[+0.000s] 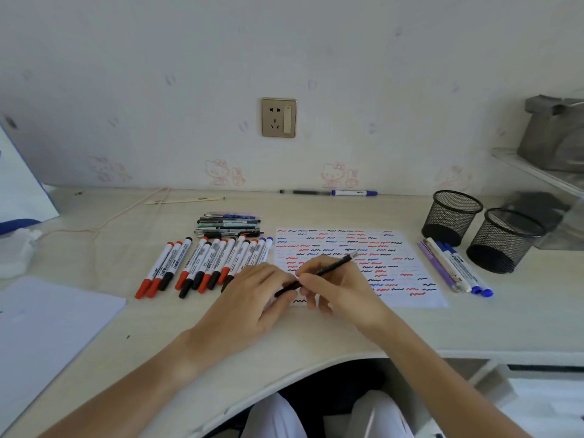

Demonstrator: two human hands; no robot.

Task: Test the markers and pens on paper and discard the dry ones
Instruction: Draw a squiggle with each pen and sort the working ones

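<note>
A slim black pen [331, 267] lies slanted over the lower left part of the test paper [407, 276], which is covered with red, blue and black squiggles. My right hand [338, 289] pinches the pen near its middle. My left hand [256, 298] holds the pen's lower end, fingers curled at it. A row of white markers with red, black and blue caps [202, 263] lies left of the paper. Behind that row sits a pile of thin pens [229, 224]. Right of the paper lie several pens and blue-capped markers [455, 267].
Two black mesh cups [450, 216] [502, 240] stand at the right. A black pen and a blue marker [354, 193] lie along the wall. White sheets [47, 327] lie at the left, with a cable [104, 222] and crumpled tissue [15, 251] beyond. The desk's curved front edge [284, 371] is near me.
</note>
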